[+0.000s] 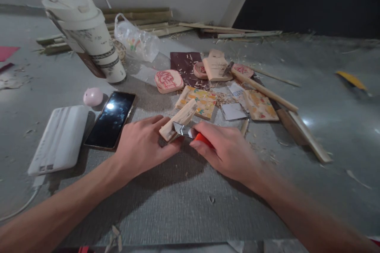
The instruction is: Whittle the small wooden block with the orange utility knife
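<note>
Between the fingers and thumb of my left hand [142,142] is a short strip of pale wood [182,116], its far end tilted up and to the right. A red-handled utility knife [204,139] is gripped in my right hand [228,150]. Its broad metal blade lies across the near part of the wood strip, close to my left thumb. Just beyond the strip is a fruit-patterned square [204,99]. A rounded wooden piece with red line drawing [168,80] lies farther back.
On the left are a phone [111,118], a white power bank [59,138] with a cable, a pink ball-shaped item [93,97] and a tall tumbler [92,39]. A hammer-like tool [264,89] and a yellow cutter [352,80] lie right. Bamboo strips [142,16] line the back; shavings are scattered.
</note>
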`<action>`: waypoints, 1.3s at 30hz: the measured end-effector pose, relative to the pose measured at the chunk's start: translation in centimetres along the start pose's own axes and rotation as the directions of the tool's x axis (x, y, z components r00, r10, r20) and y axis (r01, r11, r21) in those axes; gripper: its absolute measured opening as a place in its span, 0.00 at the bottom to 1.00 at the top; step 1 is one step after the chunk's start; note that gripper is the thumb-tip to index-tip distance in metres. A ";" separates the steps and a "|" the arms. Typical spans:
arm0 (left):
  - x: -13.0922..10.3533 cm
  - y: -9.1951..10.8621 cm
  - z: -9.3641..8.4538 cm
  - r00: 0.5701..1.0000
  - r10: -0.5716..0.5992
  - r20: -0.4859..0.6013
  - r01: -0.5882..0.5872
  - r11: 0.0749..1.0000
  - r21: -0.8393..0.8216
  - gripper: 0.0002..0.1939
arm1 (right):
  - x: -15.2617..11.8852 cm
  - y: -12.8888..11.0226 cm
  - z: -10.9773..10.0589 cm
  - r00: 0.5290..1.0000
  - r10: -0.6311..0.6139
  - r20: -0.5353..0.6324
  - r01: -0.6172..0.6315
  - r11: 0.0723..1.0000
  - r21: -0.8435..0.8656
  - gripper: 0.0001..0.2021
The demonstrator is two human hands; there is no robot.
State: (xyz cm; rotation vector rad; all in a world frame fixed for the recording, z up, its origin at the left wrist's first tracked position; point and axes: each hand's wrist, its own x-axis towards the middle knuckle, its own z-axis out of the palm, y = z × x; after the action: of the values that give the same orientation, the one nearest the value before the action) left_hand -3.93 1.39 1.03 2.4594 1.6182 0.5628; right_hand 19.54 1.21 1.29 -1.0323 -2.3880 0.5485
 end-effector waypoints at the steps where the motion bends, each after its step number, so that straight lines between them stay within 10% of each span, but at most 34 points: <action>1: 0.0 0.0 0.0 1.000 0.000 -0.003 0.000 1.000 0.003 0.14 | 0.0 0.0 0.0 1.000 -0.002 -0.003 0.002 1.000 0.000 0.15; 39: 0.0 -0.3 -0.6 0.989 0.134 0.055 -0.136 0.990 0.038 0.15 | 0.1 -0.3 -0.1 1.000 0.018 -0.005 -0.018 0.997 -0.070 0.21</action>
State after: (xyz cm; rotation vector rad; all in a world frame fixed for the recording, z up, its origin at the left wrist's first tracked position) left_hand -4.44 1.42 1.53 2.6054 1.4671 0.4825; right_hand 19.42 1.12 1.54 -1.0846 -2.4118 0.4711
